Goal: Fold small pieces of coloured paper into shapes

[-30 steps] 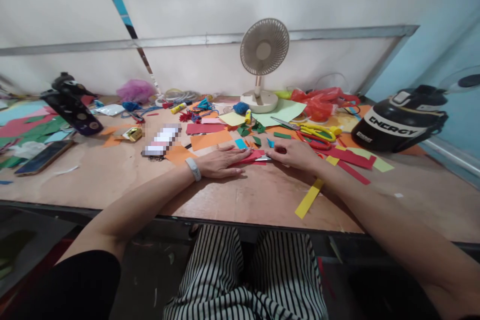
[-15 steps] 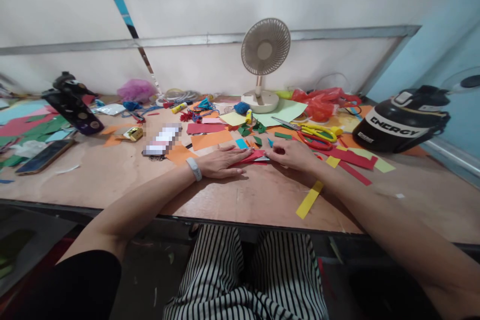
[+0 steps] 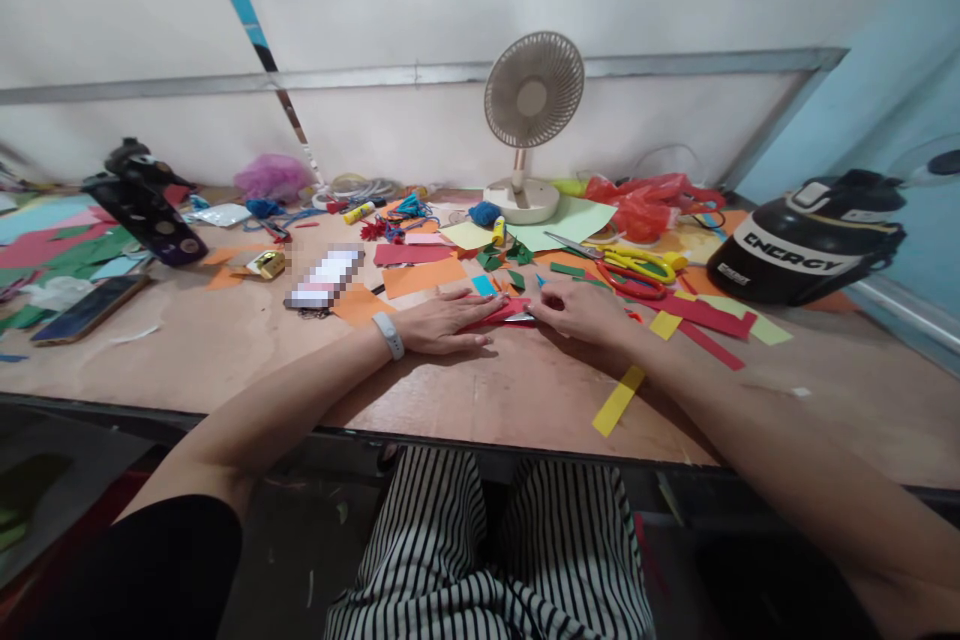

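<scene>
My left hand [image 3: 441,322] lies flat with its fingers stretched out, pressing on the left part of a piece of red paper [image 3: 510,310]. Closed in a pinch at the paper's right end is my right hand [image 3: 581,312]. A small whitish patch shows at the paper's edge by the right fingertips; what it is I cannot make out. Just beyond the hands lie a blue paper piece [image 3: 484,286] and several green paper scraps [image 3: 516,279]. A yellow paper strip [image 3: 619,402] runs out from under my right forearm.
A desk fan [image 3: 534,100] stands at the back. Scissors with yellow handles [image 3: 637,262] and a red-handled pair [image 3: 628,282] lie behind my right hand. A large black jug [image 3: 806,245] is on the right, a phone [image 3: 326,278] on the left, a black bottle [image 3: 150,210] further left.
My right fingertips have shifted very slightly left along the red paper's end. The left hand stays in place; the view has tilted a little.
</scene>
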